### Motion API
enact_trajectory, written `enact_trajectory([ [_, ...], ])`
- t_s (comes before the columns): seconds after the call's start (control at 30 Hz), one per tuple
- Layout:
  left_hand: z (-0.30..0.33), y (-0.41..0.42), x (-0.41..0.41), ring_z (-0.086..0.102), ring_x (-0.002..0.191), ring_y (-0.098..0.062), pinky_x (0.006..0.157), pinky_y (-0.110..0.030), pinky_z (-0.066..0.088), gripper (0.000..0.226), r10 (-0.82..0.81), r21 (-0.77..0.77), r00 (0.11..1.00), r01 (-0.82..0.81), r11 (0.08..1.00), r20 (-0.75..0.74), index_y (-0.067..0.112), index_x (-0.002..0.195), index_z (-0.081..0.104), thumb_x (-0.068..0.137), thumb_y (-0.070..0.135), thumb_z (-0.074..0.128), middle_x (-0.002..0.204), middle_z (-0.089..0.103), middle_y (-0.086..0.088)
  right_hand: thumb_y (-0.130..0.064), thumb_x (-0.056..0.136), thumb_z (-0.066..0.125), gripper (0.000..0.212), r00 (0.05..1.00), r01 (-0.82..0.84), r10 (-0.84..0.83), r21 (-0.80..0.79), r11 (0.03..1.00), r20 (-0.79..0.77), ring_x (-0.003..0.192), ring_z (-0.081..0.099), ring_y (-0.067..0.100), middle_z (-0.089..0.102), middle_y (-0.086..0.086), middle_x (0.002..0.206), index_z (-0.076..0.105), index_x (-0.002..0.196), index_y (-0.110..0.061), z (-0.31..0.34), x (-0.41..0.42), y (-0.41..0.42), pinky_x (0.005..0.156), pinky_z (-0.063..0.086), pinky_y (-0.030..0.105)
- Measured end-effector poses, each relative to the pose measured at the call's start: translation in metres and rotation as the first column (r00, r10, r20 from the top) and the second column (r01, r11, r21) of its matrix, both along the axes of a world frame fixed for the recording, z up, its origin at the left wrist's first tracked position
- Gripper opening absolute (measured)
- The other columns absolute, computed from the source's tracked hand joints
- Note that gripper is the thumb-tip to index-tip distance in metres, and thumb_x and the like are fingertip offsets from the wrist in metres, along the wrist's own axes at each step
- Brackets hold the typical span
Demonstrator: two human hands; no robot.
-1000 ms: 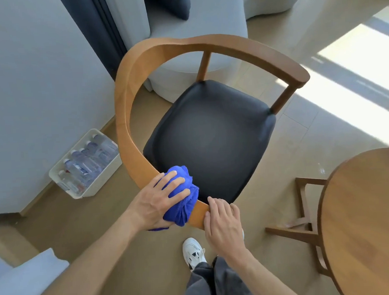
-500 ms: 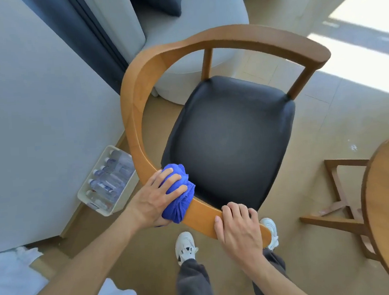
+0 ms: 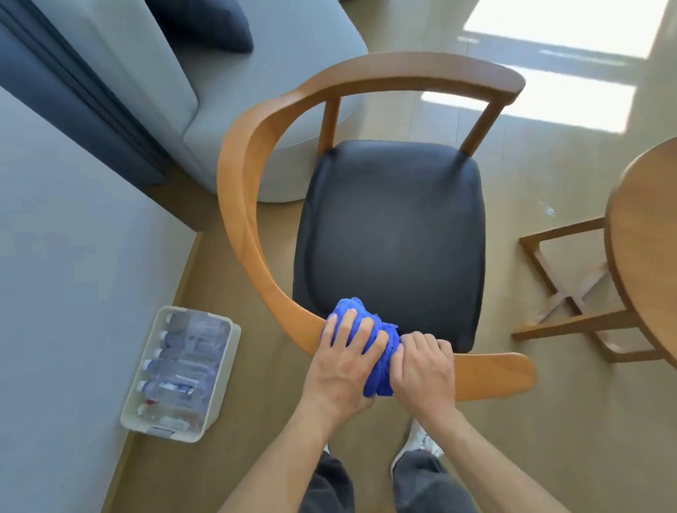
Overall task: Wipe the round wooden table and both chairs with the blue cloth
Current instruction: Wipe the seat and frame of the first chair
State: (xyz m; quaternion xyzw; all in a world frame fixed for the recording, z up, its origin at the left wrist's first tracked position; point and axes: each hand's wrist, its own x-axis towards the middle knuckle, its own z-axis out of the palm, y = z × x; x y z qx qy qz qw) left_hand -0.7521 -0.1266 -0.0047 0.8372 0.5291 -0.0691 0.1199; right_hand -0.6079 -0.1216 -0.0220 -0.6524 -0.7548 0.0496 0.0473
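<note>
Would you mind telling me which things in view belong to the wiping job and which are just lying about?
Part of the job: blue cloth under the left hand; chair, steadied by the right hand; round wooden table.

Just lying about: tray of water bottles; grey sofa with dark cushion.

The chair stands between the bench on its right and a bottle crate on its left; a sofa sits behind.
</note>
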Motion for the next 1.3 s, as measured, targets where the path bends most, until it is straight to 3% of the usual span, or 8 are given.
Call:
enact_trajectory([
  [0.23,-0.004,0.024,-0.053,0.054,0.116,-0.037,0.102,-0.050,0.041,0.068,-0.199,0.075,0.980,0.199,0.977,0.000,0.017,0.119,0.061,0.058,0.041,0.076,0.120,0.060,-0.009,-0.026,0.094,0.036,0.033,1.000,0.005,-0.005,-0.001,1.000,0.025,0.060,0.045,0.024,0.048,-0.001,0.062,0.051,0.066,-0.016,-0.013,0.001,-0.003,0.062,0.036,0.038],
  [0.43,0.016,0.103,-0.163,0.053,0.120,-0.038,0.103,-0.053,0.041,0.057,-0.303,0.160,0.913,0.354,0.922,-0.273,0.017,0.114,0.063,0.059,0.015,0.078,0.121,0.061,-0.013,-0.034,0.095,0.033,0.037,1.000,0.002,-0.002,-0.007,1.000,0.021,0.063,0.048,0.023,0.053,0.001,0.068,0.057,0.073,-0.016,-0.015,0.002,-0.001,0.065,0.037,0.038],
  [0.57,0.024,0.155,-0.184,0.050,0.121,-0.039,0.106,-0.053,0.038,0.054,-0.335,0.189,0.865,0.425,0.885,-0.374,0.016,0.113,0.058,0.062,0.006,0.076,0.121,0.058,-0.015,-0.035,0.093,0.032,0.037,1.000,0.005,-0.005,-0.010,1.000,0.019,0.064,0.049,0.022,0.054,0.000,0.070,0.058,0.074,-0.017,-0.020,0.001,-0.002,0.066,0.038,0.038],
  [0.67,0.022,0.153,-0.181,0.047,0.123,-0.040,0.108,-0.055,0.033,0.055,-0.360,0.163,0.884,0.419,0.893,-0.297,0.016,0.114,0.056,0.062,0.010,0.073,0.122,0.056,-0.014,-0.034,0.092,0.033,0.036,1.000,0.011,-0.011,-0.001,1.000,0.010,0.066,0.050,0.023,0.056,0.000,0.072,0.059,0.075,-0.016,-0.019,0.000,0.000,0.067,0.038,0.038],
  [0.77,0.009,0.120,-0.158,0.042,0.125,-0.037,0.110,-0.053,0.030,0.059,-0.438,0.051,0.886,0.449,0.892,-0.151,0.020,0.117,0.054,0.061,0.028,0.070,0.125,0.053,-0.009,-0.031,0.093,0.031,0.038,1.000,0.017,-0.017,0.024,1.000,0.010,0.066,0.050,0.024,0.055,0.001,0.071,0.059,0.073,-0.016,-0.016,-0.002,-0.001,0.068,0.038,0.039],
  [0.93,-0.006,0.070,-0.113,0.042,0.125,-0.034,0.109,-0.050,0.032,0.069,-0.316,0.032,0.947,0.315,0.949,0.053,0.020,0.122,0.053,0.060,0.049,0.064,0.126,0.052,-0.005,-0.026,0.096,0.022,0.044,0.992,-0.017,0.024,-0.056,0.998,0.124,0.067,0.049,0.025,0.054,0.002,0.069,0.055,0.069,-0.016,-0.005,-0.027,0.006,0.067,0.037,0.041],
  [1.1,-0.009,0.060,-0.103,0.046,0.124,-0.035,0.107,-0.051,0.035,0.073,-0.305,0.079,0.948,0.299,0.951,0.086,0.018,0.123,0.054,0.060,0.054,0.065,0.125,0.054,-0.006,-0.017,0.084,0.042,0.021,0.998,-0.046,0.049,-0.072,0.996,0.049,0.061,0.046,0.021,0.047,0.000,0.063,0.051,0.065,-0.017,0.000,-0.084,0.017,0.062,0.042,0.036],
  [1.3,-0.004,0.107,-0.154,0.045,0.120,-0.033,0.112,-0.047,0.028,0.065,-0.421,0.084,0.903,0.428,0.900,-0.086,0.020,0.118,0.050,0.059,0.042,0.069,0.123,0.051,-0.006,-0.029,0.095,0.038,0.027,0.997,-0.076,0.077,-0.047,0.996,0.006,0.064,0.045,0.023,0.046,-0.001,0.069,0.053,0.075,-0.017,-0.012,-0.079,0.011,0.064,0.039,0.037],
])
